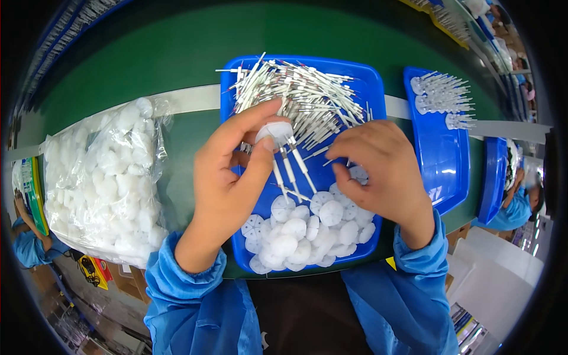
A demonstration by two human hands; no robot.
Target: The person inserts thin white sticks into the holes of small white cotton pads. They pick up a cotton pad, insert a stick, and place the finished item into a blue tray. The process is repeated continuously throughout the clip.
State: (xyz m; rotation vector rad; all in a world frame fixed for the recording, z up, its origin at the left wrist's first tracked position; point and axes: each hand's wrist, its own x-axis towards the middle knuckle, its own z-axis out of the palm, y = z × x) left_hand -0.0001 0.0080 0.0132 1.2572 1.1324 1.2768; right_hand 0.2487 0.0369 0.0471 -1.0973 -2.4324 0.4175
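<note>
Now left hand (228,177) pinches white disc (275,131); right hand (381,171) seemingly grips pin (319,152).

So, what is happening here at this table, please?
A person in blue sleeves is working over a blue tray on a green table. The left hand holds a white round disc with several thin white pins hanging from it. The right hand pinches another pin above a pile of white discs. Loose pins fill the tray's far half. A clear bag of white discs lies to the left, and a second blue tray holds finished pieces.
</note>
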